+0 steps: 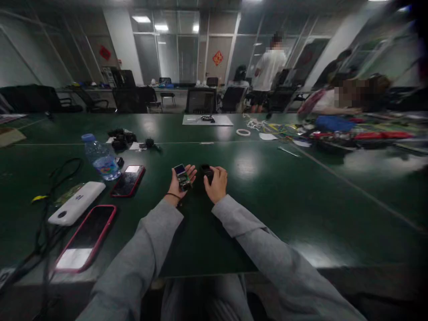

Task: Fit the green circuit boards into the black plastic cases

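A small circuit board with a screen (182, 177) rests in my left hand (174, 183), palm up. The thumb lies along one edge of the board and the fingers reach past its other side. Just to the right, my right hand (218, 183) is closed around a small black case-like object (207, 172), its thumb on the near side. Finer detail of the black object is too dark to make out. Both hands are above the dark green table (284, 200), close together but apart.
On the left are a water bottle (102, 158), two red-edged phones (129, 180), a white device (78, 203) and black cables (45, 232). Black parts (122, 139) lie behind. A tape roll (243, 132) and tangled wires (274, 128) lie farther right. People (269, 67) are across the room.
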A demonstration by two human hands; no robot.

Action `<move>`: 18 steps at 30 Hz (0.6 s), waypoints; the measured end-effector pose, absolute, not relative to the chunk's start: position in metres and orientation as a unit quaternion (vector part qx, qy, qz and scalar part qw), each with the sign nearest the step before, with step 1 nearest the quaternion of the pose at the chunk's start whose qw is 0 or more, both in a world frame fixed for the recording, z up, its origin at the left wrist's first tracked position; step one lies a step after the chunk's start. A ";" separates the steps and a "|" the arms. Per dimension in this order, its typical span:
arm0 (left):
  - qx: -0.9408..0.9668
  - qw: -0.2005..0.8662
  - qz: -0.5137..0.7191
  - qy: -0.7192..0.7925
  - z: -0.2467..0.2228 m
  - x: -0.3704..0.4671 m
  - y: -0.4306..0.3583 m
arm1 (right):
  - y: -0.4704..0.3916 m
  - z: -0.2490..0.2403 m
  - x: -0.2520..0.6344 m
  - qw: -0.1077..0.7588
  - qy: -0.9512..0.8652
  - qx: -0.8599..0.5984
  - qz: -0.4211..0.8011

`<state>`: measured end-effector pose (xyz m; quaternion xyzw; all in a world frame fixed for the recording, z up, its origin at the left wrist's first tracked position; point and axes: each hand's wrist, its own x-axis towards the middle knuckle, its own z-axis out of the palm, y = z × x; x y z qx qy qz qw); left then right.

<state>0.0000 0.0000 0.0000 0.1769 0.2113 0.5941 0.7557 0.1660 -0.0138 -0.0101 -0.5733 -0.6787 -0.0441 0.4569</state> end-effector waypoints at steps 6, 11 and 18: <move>0.159 0.753 0.597 0.225 0.004 0.001 -0.001 | -0.014 -0.014 0.167 0.424 -0.679 -0.599 -0.030; 0.162 0.749 0.597 0.237 0.007 0.003 -0.002 | -0.010 -0.018 0.170 0.428 -0.692 -0.581 0.010; 0.160 0.749 0.598 0.234 0.007 0.003 -0.003 | -0.004 -0.018 0.174 0.490 -0.666 -0.558 0.068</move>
